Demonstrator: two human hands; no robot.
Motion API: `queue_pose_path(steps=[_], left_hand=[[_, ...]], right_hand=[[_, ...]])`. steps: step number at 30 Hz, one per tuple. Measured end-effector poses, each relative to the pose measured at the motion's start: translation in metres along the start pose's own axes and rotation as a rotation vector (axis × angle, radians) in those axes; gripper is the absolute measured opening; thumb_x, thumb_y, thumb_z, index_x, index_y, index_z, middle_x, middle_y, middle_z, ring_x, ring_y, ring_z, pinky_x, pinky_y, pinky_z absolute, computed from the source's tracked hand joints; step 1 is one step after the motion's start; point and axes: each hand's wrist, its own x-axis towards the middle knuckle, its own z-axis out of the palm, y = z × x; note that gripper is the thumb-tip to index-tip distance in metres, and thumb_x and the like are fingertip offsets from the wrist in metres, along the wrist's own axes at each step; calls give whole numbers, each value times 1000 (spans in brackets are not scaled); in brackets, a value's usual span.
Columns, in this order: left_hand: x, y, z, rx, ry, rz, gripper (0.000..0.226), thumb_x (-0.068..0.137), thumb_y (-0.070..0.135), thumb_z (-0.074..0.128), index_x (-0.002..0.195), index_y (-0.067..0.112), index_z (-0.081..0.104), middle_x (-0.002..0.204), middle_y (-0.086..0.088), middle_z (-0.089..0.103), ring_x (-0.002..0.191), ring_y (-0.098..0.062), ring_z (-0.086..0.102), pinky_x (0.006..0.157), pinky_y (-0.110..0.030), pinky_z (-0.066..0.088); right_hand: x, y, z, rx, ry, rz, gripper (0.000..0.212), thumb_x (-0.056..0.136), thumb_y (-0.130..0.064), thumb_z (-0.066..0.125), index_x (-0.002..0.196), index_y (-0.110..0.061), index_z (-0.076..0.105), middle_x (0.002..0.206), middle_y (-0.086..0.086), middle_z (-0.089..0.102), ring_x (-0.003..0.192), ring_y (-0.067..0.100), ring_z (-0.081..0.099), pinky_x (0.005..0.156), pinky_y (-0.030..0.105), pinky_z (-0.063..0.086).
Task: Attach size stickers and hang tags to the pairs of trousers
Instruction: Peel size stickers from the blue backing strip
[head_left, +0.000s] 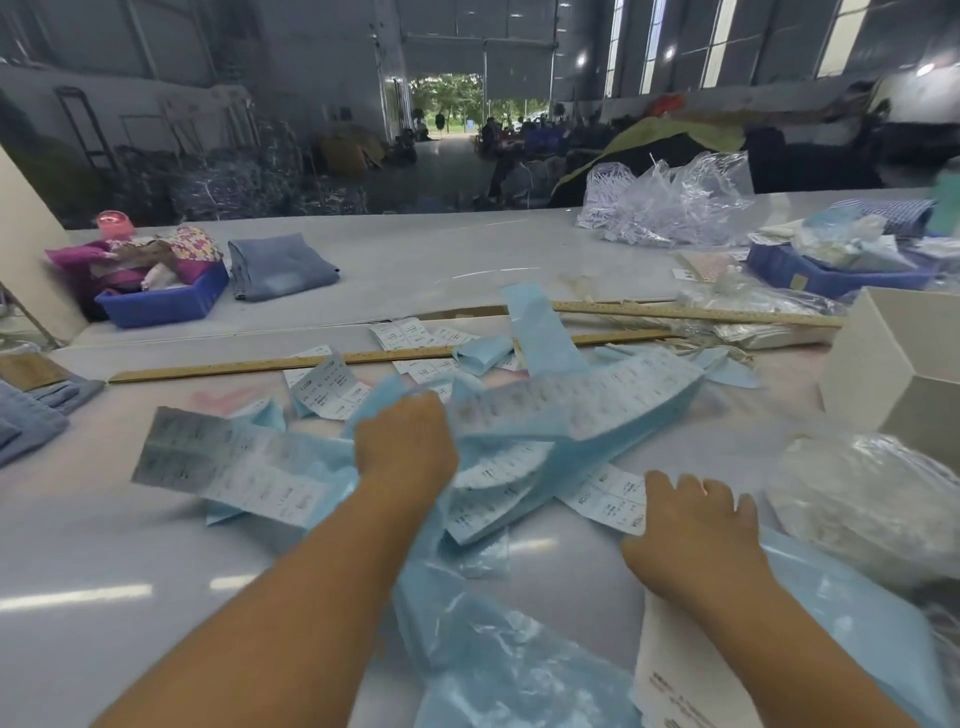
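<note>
White table (426, 260) | two rulers (280, 364) | left hand (402, 441) grips sticker strips (566, 410) | right hand (691, 525) flat, spread

Your left hand (402, 441) reaches forward, fingers curled closed; your right hand (693, 525) lies palm-down, fingers spread, nearer you than the left.
</note>
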Motion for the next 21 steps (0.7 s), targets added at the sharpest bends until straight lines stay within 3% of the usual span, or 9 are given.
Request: queue_pose_path(steps=[4,9,11,12,14,17,20,21], left_hand=[[2,-19,-10,-127,18,-142,30,87,21,54,112,18,37,98,-5,55,80,-27,52,60,-35,41],[-9,-16,-6,-81,7,-158,61,91,21,54,138,18,15,120,-10,41,97,-31,56,59,-38,46],[-13,-13,-5,-26,-31,-154,63,91,19,53,141,19,13,127,-12,38,104,-32,56,62,-37,46],[-14,-11,-4,-10,-57,-146,64,91,18,52,142,20,13,128,-11,38,106,-31,55,63,-37,45],[-20,-3,-5,-18,-101,-105,64,90,20,54,142,21,17,128,-10,40,110,-31,52,68,-37,46],[-33,11,-3,48,-185,44,65,89,35,53,143,19,20,136,-10,36,121,-31,43,91,-43,43],[-51,26,8,71,-313,209,77,84,54,53,145,24,18,140,-8,34,127,-32,37,99,-46,35],[-58,30,12,86,-365,246,82,80,57,56,145,25,18,139,-7,35,126,-31,38,99,-47,35]], right_hand=[[-4,3,8,45,26,4,33,82,-28,47,115,-28,40,111,-4,55,110,22,47,104,47,30],[-18,0,6,20,209,-89,23,80,-20,53,102,-27,56,102,-6,62,101,22,55,98,44,35],[-26,-4,2,88,362,-188,20,58,-7,74,72,-18,64,71,2,62,69,29,60,75,45,47],[-31,-6,-1,116,416,-225,26,44,-1,78,57,-15,60,57,3,56,53,29,55,61,42,47],[-48,-10,-8,121,445,-288,33,30,1,78,45,-15,52,46,2,48,40,26,47,48,33,40],[-74,-18,-10,144,320,-356,33,29,-13,81,48,-17,55,50,3,50,43,25,50,44,33,40],[-92,-27,-4,69,255,-358,31,59,-34,76,83,-17,65,84,5,60,77,27,60,68,40,47],[-98,-31,-4,65,245,-355,37,57,-39,78,84,-17,66,84,5,61,78,26,60,66,40,48]])
